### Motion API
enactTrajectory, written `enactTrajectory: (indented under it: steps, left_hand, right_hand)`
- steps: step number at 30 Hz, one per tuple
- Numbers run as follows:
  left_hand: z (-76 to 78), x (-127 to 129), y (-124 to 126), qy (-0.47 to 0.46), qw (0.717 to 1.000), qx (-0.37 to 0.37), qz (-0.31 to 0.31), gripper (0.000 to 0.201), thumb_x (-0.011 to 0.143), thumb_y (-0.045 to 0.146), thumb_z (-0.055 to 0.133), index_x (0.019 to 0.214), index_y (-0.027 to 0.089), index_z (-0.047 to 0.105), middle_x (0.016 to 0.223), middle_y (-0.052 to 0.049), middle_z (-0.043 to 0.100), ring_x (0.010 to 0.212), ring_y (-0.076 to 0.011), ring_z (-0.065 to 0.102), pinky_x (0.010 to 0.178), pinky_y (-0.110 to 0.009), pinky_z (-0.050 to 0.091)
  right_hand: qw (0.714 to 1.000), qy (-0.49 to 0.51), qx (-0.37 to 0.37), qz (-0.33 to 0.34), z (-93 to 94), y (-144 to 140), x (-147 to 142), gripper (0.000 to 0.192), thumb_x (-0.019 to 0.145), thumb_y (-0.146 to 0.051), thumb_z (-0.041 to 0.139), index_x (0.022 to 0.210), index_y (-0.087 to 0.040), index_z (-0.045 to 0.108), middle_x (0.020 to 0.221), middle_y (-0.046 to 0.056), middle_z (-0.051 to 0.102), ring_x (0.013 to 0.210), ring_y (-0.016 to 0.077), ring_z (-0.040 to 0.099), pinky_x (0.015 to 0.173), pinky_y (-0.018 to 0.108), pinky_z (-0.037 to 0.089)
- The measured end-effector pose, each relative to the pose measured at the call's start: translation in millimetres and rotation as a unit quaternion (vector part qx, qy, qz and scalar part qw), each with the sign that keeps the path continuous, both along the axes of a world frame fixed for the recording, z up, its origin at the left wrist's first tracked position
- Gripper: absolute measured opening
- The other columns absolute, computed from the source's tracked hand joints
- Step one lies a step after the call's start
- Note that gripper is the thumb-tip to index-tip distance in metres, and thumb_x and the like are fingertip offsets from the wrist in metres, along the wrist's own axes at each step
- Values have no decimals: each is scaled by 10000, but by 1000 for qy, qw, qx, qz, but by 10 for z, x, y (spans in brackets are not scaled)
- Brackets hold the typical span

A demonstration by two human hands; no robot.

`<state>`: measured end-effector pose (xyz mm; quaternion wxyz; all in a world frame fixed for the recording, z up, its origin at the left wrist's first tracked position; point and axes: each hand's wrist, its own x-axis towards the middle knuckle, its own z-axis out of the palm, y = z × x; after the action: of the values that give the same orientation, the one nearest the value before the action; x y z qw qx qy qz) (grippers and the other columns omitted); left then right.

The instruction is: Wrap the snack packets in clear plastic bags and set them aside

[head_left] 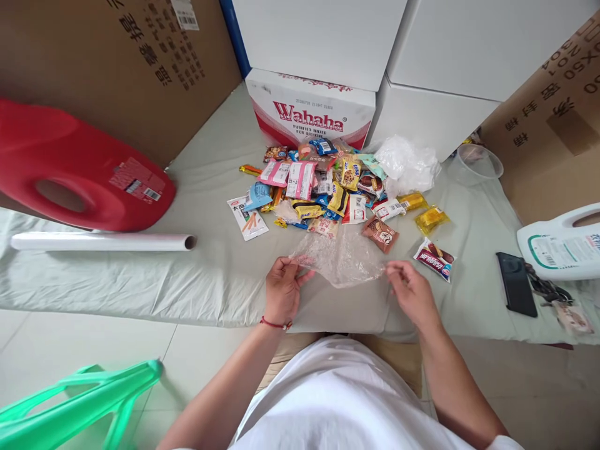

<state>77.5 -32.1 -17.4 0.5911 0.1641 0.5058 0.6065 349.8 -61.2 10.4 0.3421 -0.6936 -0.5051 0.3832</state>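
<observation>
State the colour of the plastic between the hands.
The plastic is clear and colourless, in the head view.

The snacks (302, 181) sit in a heap on the bench (225, 275), with a box (309, 115) right behind them. In front of the heap, a bag (344, 256) is between the left hand (284, 290) and the right hand (412, 294). Far left is a jug (94, 150), with a roll (103, 242) in front of it. To the right are a bowl (478, 164) near the back, then a phone (517, 284) beside a bottle (557, 244). A stool (94, 403) is on the floor (201, 356) at the left.
</observation>
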Motion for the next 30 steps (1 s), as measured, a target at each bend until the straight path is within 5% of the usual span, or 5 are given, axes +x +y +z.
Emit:
enactTrajectory:
  steps: [5, 10, 14, 22, 30]
  left_hand:
    - [-3, 5, -87, 24, 998, 24, -43, 348, 668, 407, 852, 757, 204, 584, 937, -26, 720, 952, -228, 719, 798, -373, 623]
    - [42, -183, -58, 57, 997, 44, -33, 313, 694, 406, 830, 775, 205, 604, 941, -25, 737, 943, -226, 732, 804, -360, 616]
    - [57, -445, 63, 97, 995, 4, -3, 303, 663, 389, 827, 777, 205, 615, 858, -15, 734, 821, -181, 725, 745, -310, 612]
    - [-30, -587, 272, 192, 976, -77, -68, 265, 662, 389, 782, 749, 187, 634, 679, -6, 672, 622, -154, 665, 576, -253, 552]
    - [-19, -497, 204, 470, 882, -10, -27, 458, 673, 289, 729, 1089, 195, 562, 1042, -51, 591, 637, -132, 557, 570, -285, 476]
  right_hand:
    - [958, -171, 208, 95, 143, 550, -165, 541, 935, -549, 591, 1362, -218, 565, 1308, 156, 636, 1230, 309, 551, 1017, 474, 485]
    - [952, -124, 110, 258, 87, 917, -307, 463, 855, -439, 696, 1250, -200, 659, 1021, 97, 725, 1015, 285, 645, 937, 436, 491]
    - [980, -34, 53, 191, -5, 698, -145, 257, 875, -461, 661, 903, -207, 693, 819, 26, 694, 742, 190, 626, 715, 315, 491]
    - [985, 1, -64, 161, -68, -14, 209, 279, 908, -497, 647, 853, -226, 678, 693, -11, 637, 631, 166, 570, 601, 283, 470]
    - [976, -104, 27, 190, 263, 432, 233, 246, 934, -458, 598, 950, -246, 723, 975, 52, 734, 864, 214, 665, 712, 308, 505]
